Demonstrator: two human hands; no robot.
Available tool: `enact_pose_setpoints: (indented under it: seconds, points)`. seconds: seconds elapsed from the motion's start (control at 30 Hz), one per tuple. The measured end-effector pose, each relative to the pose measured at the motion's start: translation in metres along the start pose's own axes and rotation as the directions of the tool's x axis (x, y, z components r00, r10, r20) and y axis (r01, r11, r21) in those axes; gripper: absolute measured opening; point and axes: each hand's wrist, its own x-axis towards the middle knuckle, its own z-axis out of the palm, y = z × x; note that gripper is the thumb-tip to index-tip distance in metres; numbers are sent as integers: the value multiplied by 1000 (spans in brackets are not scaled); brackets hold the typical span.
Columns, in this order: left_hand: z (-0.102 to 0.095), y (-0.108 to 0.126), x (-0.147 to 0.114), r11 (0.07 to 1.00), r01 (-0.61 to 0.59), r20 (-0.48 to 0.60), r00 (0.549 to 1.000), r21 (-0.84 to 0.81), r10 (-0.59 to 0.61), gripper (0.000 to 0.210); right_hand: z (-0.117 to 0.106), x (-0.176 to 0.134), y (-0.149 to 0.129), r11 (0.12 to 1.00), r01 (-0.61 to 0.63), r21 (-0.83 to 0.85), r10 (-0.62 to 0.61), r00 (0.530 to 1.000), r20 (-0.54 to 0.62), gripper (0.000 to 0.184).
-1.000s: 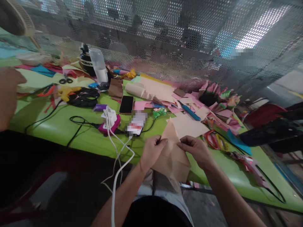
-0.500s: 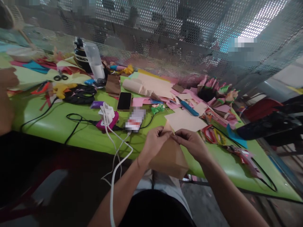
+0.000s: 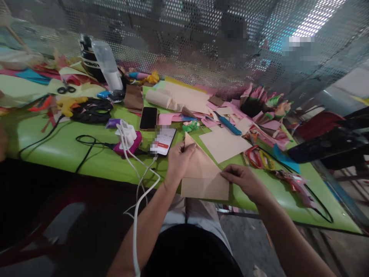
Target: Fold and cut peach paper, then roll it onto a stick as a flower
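A sheet of peach-coloured paper [image 3: 206, 187] lies at the table's front edge, folded so that a triangular flap points up above a flat strip. My left hand [image 3: 178, 161] grips the paper's upper left side, thumb on top near the point. At the right end of the fold, my right hand [image 3: 245, 180] pinches the paper's edge between thumb and fingers. Beyond it lies a loose pale paper sheet [image 3: 225, 145]. A lit phone [image 3: 166, 141] with a white cable is just left of the paper, near my left hand.
Scissors [image 3: 255, 157] and a pink glue gun [image 3: 296, 184] lie to the right. A blue cutter [image 3: 230, 125], paper scraps and paper flowers [image 3: 259, 100] are farther back. At left are a dark phone [image 3: 148, 118], a magenta power adapter [image 3: 127, 142], cables and bottles [image 3: 108, 67].
My hands, together at the paper's top before, are apart now. My right hand has moved down and right along the edge. The paper lies flatter, its fold now showing.
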Motion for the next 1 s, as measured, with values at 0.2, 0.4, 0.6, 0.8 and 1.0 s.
enact_pose_setpoints:
  seconds: [0.2,0.4,0.6,0.8,1.0]
  points:
    - [3,-6,-1,995,-27,4,1000,100,27,23,-11,-8,8,998,-11,-56,14,999,47,40]
    - [9,-11,-4,981,-11,208,978,193,-30,26,-8,2,-2,997,74,-5,-74,996,-47,40]
    - [21,-16,-10,940,-68,309,950,336,-42,32,12,28,-21,975,192,109,-177,975,-135,45]
    - [21,-17,-13,930,-72,359,931,360,-67,34,20,35,-20,963,230,140,-201,961,-191,42]
    - [22,-18,-15,898,-94,420,901,430,-106,29,21,39,-23,955,250,159,-212,951,-225,33]
